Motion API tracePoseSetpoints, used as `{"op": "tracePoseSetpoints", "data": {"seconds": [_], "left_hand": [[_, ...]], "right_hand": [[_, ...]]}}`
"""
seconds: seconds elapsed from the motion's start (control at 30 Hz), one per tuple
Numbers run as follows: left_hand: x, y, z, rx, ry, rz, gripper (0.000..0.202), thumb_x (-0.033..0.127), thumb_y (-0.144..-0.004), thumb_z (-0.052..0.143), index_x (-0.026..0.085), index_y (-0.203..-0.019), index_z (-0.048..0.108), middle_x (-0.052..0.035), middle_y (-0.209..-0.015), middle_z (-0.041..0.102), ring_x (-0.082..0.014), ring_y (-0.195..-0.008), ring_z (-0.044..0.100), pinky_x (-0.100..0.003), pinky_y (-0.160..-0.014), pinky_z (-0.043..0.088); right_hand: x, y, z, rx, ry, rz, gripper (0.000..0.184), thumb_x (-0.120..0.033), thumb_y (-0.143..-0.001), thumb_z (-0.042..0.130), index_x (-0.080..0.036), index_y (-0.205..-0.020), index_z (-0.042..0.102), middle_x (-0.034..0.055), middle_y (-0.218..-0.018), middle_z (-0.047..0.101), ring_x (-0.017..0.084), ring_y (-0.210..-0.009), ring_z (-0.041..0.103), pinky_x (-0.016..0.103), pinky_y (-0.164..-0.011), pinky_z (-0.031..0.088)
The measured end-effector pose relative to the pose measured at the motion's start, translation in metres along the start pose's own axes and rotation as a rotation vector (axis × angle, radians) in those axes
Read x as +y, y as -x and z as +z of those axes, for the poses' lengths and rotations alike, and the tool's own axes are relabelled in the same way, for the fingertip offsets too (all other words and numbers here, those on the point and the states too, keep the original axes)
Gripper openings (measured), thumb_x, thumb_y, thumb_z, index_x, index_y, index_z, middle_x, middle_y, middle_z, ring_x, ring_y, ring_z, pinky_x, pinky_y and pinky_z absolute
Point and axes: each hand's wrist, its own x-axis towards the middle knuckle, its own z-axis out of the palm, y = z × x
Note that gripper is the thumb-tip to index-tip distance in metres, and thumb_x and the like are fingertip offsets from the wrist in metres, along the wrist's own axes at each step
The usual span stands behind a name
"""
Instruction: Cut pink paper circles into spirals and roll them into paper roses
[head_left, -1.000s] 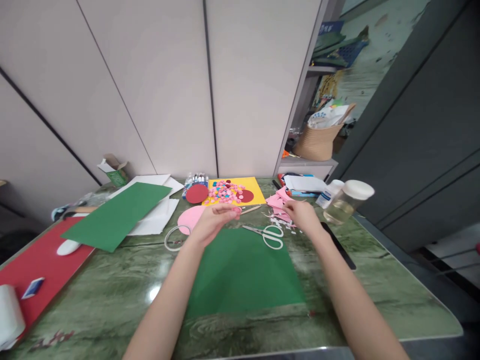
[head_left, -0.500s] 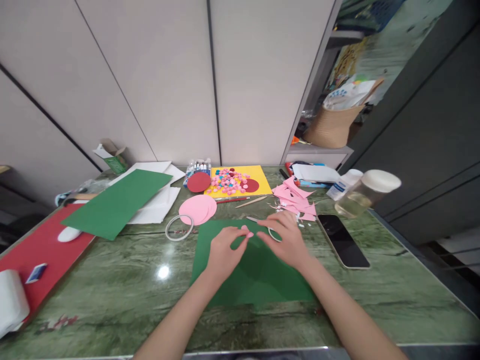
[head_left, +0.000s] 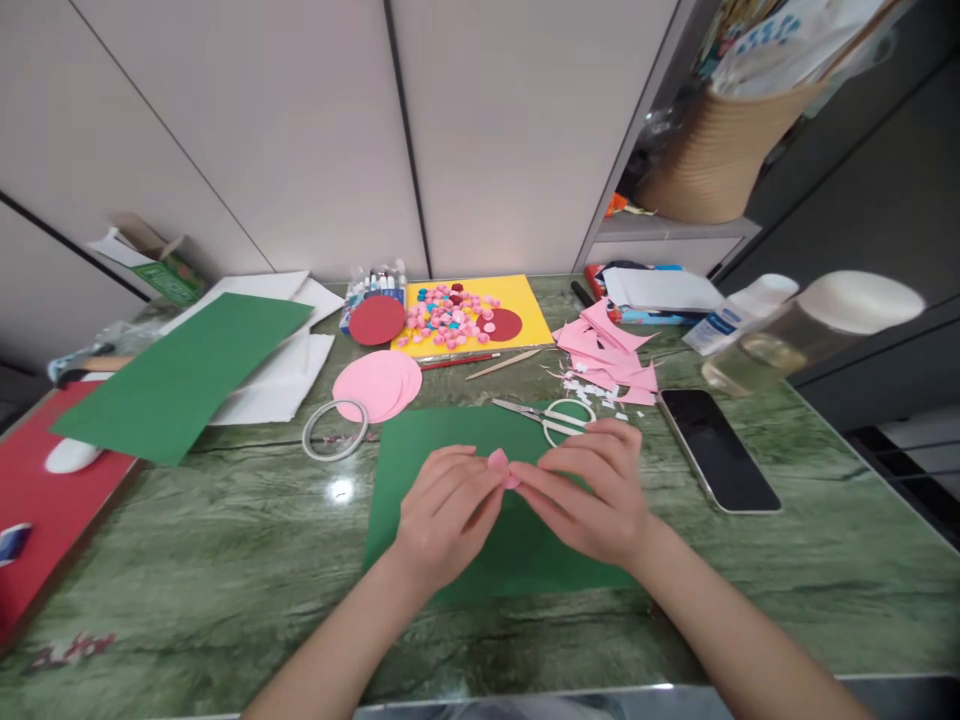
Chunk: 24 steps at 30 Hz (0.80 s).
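Observation:
My left hand and my right hand meet over a green paper sheet on the table. Both pinch a small pink paper piece between their fingertips. White-handled scissors lie just beyond the right hand on the sheet's far edge. Pink paper circles and a ring of tape lie beyond the left hand. A pile of pink scraps sits further to the right.
A black phone lies at right, with a jar and a white bottle behind it. A yellow sheet holds small coloured pieces. A large green sheet and white papers lie left, over a red sheet.
Both hands drew back from the table's far side to the green sheet and came together on the pink piece. The view tilted down and closer.

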Motion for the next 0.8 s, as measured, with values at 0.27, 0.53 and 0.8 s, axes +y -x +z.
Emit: {"op": "tracePoseSetpoints", "data": {"seconds": [0.27,0.53,0.8], "left_hand": [[0.003,-0.003,0.002,-0.003,0.073,-0.088,0.027,0.001,-0.068,0.062,0.019,-0.089,0.061,-0.0019,-0.078,0.069,-0.0120,-0.070,0.062,-0.033,-0.081,0.052],[0.008,0.004,0.006,0.079,0.232,-0.386,0.031,0.006,-0.068,0.063,0.020,-0.094,0.054,-0.0030,-0.082,0.068,-0.0165,-0.088,0.063,-0.032,-0.083,0.051],[0.009,-0.006,0.000,-0.020,0.885,-0.810,0.023,0.015,-0.074,0.062,0.019,-0.096,0.062,-0.0039,-0.087,0.070,-0.0135,-0.084,0.064,-0.025,-0.081,0.049]], "right_hand": [[-0.001,0.003,0.000,-0.045,0.007,0.031,0.021,-0.020,-0.076,0.065,-0.028,-0.096,0.062,-0.0039,-0.073,0.064,0.014,-0.073,0.051,0.037,-0.080,0.033],[-0.001,0.000,0.005,0.114,0.049,-0.022,0.014,-0.021,-0.072,0.071,-0.023,-0.083,0.063,-0.0049,-0.067,0.063,0.011,-0.068,0.051,0.033,-0.075,0.037],[0.000,-0.003,0.004,0.161,0.061,-0.048,0.015,-0.021,-0.068,0.074,-0.021,-0.079,0.063,-0.0043,-0.066,0.061,0.011,-0.068,0.050,0.032,-0.071,0.038]]}}
